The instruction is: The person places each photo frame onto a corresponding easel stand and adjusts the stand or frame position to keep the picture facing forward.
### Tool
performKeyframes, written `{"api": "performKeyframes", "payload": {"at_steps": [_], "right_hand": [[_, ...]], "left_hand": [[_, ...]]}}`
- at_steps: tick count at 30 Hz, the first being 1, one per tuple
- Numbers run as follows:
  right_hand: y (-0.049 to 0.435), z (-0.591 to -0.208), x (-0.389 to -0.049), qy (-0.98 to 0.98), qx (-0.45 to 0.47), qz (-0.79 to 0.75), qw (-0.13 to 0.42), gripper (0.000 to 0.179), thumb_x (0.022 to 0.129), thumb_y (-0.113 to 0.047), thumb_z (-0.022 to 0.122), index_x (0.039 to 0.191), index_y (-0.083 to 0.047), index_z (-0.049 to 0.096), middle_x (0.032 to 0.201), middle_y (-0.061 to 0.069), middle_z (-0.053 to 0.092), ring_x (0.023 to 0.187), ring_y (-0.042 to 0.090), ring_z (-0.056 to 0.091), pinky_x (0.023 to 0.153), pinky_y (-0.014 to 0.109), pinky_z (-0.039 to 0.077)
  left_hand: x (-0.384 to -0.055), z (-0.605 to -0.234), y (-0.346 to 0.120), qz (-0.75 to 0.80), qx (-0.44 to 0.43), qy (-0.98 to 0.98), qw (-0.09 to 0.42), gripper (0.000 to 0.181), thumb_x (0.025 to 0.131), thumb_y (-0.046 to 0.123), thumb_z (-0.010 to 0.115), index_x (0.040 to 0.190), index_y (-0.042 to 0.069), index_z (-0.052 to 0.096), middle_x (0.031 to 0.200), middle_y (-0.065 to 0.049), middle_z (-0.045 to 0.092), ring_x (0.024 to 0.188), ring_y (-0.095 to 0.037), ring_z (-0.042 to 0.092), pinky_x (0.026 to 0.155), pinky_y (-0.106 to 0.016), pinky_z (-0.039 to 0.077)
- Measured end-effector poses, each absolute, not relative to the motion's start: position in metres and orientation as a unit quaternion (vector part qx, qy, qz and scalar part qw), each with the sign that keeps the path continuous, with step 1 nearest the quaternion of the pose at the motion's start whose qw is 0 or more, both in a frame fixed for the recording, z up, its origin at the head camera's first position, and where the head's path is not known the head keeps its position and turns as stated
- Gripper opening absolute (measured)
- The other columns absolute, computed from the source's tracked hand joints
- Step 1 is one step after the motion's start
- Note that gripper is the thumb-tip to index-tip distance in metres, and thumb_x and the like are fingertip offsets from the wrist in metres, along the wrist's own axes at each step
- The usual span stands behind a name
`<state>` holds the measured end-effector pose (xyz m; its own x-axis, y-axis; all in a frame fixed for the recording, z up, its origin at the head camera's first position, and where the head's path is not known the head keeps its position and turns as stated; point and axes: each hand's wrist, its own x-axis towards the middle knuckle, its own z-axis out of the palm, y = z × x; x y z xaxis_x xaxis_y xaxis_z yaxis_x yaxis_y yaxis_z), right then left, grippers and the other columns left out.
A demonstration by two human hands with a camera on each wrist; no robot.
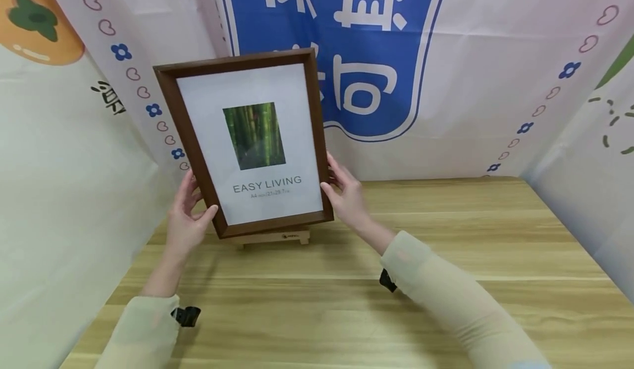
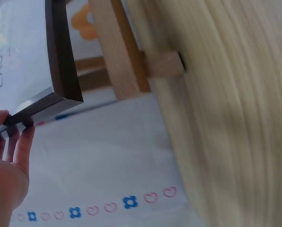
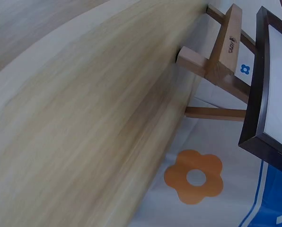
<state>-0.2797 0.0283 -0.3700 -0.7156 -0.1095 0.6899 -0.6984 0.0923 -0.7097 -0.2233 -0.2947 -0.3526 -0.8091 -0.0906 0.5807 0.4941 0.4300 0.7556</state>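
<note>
A brown picture frame [image 1: 297,137] with a bamboo print and the words "EASY LIVING" is held up at the back of the table, tilted a little. My left hand [image 1: 185,223] grips its lower left side, thumb on the front and fingers behind. On the lower right side, my right hand [image 1: 346,195] pinches the frame in the same manner. Behind and below it stands a small wooden easel [image 1: 274,238], mostly hidden in the head view. Both wrist views show the frame's bottom edge apart from the easel's ledge [image 2: 119,52].
The wood-grain table [image 1: 317,314] stretches toward me and to the right. A printed cloth [image 1: 460,99] with a blue sign hangs close behind the frame, and a white cloth side wall [image 1: 64,193] rises on the left. An easel leg [image 3: 215,113] reaches back near the cloth.
</note>
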Motion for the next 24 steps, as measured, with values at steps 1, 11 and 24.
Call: {"api": "performKeyframes", "payload": {"at_steps": [1, 11, 24], "right_hand": [[0.025, -0.371, -0.28, -0.7, 0.289, 0.607, 0.242, 0.062, 0.089, 0.01, 0.062, 0.146, -0.001, 0.04, 0.137, 0.024, 0.05, 0.116, 0.036, 0.055, 0.096, 0.037, 0.049], [0.004, -0.38, -0.288, -0.696, 0.308, 0.587, 0.276, 0.06, 0.089, 0.01, 0.063, 0.144, 0.005, 0.041, 0.133, 0.026, 0.051, 0.113, 0.037, 0.056, 0.093, 0.04, 0.051], [0.001, -0.392, -0.287, -0.708, 0.286, 0.594, 0.251, 0.062, 0.089, 0.012, 0.062, 0.146, 0.003, 0.039, 0.133, 0.026, 0.051, 0.112, 0.037, 0.057, 0.094, 0.042, 0.051]], "left_hand": [[-0.224, -0.354, -0.297, -0.525, -0.126, -0.794, 0.28, 0.091, 0.081, -0.024, 0.06, 0.155, 0.019, 0.027, 0.145, -0.019, 0.042, 0.111, -0.01, 0.051, 0.073, -0.014, 0.053], [-0.224, -0.344, -0.303, -0.486, -0.108, -0.819, 0.285, 0.083, 0.084, -0.02, 0.06, 0.154, 0.008, 0.026, 0.152, -0.017, 0.034, 0.134, -0.024, 0.04, 0.099, -0.023, 0.045], [-0.248, -0.37, -0.319, -0.481, -0.087, -0.835, 0.252, 0.09, 0.085, -0.018, 0.061, 0.156, 0.021, 0.021, 0.156, -0.01, 0.029, 0.138, -0.031, 0.033, 0.106, -0.043, 0.04]]}}
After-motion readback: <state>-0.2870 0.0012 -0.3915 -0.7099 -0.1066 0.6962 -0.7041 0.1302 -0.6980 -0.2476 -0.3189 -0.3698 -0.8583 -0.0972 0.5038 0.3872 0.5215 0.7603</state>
